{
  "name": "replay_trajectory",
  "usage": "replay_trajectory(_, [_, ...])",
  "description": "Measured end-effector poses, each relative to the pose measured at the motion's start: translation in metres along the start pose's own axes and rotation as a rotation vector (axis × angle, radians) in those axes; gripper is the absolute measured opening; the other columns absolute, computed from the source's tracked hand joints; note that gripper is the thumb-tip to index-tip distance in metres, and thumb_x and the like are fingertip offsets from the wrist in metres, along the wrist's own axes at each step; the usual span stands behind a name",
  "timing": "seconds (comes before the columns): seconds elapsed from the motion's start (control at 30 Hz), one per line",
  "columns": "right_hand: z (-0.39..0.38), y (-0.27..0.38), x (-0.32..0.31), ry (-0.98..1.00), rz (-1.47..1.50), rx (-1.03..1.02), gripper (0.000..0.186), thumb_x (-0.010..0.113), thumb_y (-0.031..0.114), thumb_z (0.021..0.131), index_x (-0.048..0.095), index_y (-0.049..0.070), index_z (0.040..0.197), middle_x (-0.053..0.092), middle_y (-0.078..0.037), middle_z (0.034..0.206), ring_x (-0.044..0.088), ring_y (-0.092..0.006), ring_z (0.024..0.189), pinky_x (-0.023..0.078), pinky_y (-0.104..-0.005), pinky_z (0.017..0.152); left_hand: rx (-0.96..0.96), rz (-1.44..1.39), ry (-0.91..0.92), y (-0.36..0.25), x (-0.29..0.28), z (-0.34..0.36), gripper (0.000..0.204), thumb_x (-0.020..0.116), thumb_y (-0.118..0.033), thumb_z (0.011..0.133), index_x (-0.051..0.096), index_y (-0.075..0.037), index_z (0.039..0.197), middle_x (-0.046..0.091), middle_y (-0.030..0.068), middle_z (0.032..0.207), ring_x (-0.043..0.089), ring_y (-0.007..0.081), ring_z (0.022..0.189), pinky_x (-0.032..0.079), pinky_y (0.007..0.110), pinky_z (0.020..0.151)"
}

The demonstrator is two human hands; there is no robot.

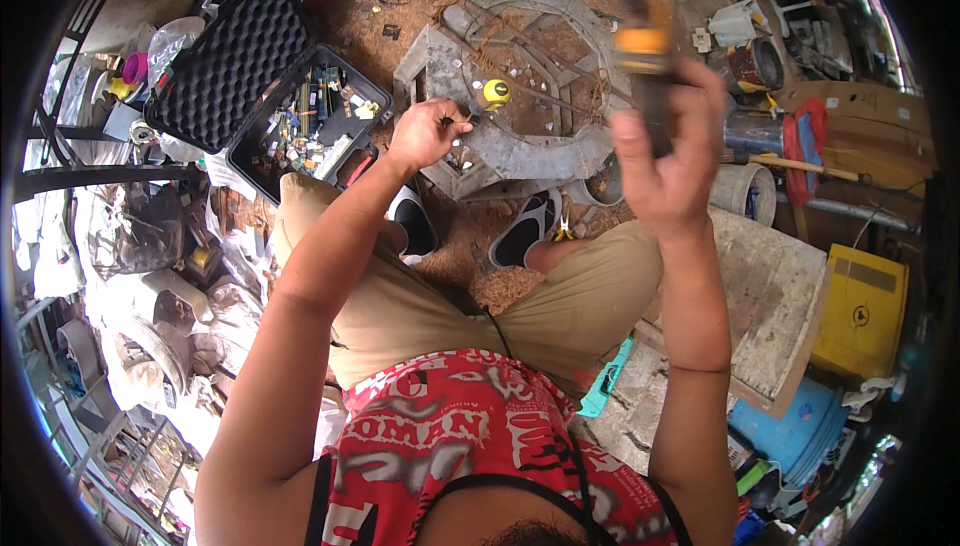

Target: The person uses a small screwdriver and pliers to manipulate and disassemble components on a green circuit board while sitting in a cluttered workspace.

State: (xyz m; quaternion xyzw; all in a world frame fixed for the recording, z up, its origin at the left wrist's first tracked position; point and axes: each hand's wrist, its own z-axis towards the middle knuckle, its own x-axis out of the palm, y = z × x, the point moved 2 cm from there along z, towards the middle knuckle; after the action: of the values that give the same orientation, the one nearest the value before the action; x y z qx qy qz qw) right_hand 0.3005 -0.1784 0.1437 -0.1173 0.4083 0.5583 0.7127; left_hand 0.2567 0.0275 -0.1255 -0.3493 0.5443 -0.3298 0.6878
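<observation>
My right hand [672,151] is raised on the right, wrapped around the black and orange-yellow grip of a hammer [645,41]. Motion smears the hammer, and its upper end is hard to make out. My left hand [430,133] is closed at the near left edge of a grey, roughly octagonal metal frame [545,158]. By its fingertips is a dark piece with a round yellow end [495,94]; I cannot tell its kind or how the fingers meet it. Small pale fragments lie scattered on the frame.
An open black case [375,106] with a foam-lined lid holds circuit-board pieces at the left. Yellow-handled pliers [564,230] lie near my right foot. A worn board [765,296], yellow case [862,311] and blue bucket [800,431] stand to the right. Plastic bags and scrap crowd the left.
</observation>
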Motion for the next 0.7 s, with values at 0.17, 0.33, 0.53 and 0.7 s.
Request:
replay_trajectory(0.17, [-0.043, -0.007, 0.041, 0.392, 0.05, 0.133, 0.033, 0.068, 0.028, 0.087, 0.051, 0.0, 0.093, 0.054, -0.019, 0.1, 0.059, -0.0358, 0.082, 0.049, -0.0447, 0.072, -0.022, 0.011, 0.01, -0.004, -0.001, 0.0, 0.023, 0.075, -0.023, 0.08, 0.065, -0.003, 0.08, 0.065, 0.0138, 0.08, 0.063, 0.0336, 0.076, 0.049, 0.039, 0.067])
replay_trajectory(0.33, [-0.034, -0.008, 0.024, 0.042, 0.048, 0.237, 0.033, 0.067, 0.029, 0.088, 0.05, 0.0, 0.092, 0.053, -0.02, 0.099, 0.056, -0.0368, 0.085, 0.047, -0.0456, 0.072, 0.014, 0.058, 0.014, -0.007, -0.002, 0.001, 0.029, 0.074, -0.032, 0.081, 0.068, -0.004, 0.084, 0.065, 0.0188, 0.083, 0.063, 0.0398, 0.079, 0.051, 0.044, 0.067])
replay_trajectory(0.53, [-0.028, 0.002, 0.017, 0.17, 0.049, 0.113, 0.032, 0.068, 0.028, 0.088, 0.052, 0.001, 0.094, 0.052, -0.018, 0.099, 0.057, -0.0367, 0.081, 0.048, -0.0437, 0.07, 0.007, 0.119, -0.028, -0.009, 0.0, 0.001, 0.026, 0.076, -0.028, 0.079, 0.067, -0.004, 0.081, 0.064, 0.0176, 0.081, 0.063, 0.0373, 0.078, 0.05, 0.043, 0.068])
replay_trajectory(0.7, [-0.047, 0.001, 0.037, 0.397, 0.039, 0.251, 0.029, 0.068, 0.027, 0.086, 0.054, 0.003, 0.095, 0.052, -0.017, 0.1, 0.059, -0.0375, 0.084, 0.049, -0.0453, 0.07, -0.034, 0.093, 0.005, -0.013, -0.002, 0.002, 0.023, 0.077, -0.025, 0.079, 0.067, -0.004, 0.079, 0.064, 0.0163, 0.082, 0.063, 0.037, 0.079, 0.05, 0.043, 0.07])
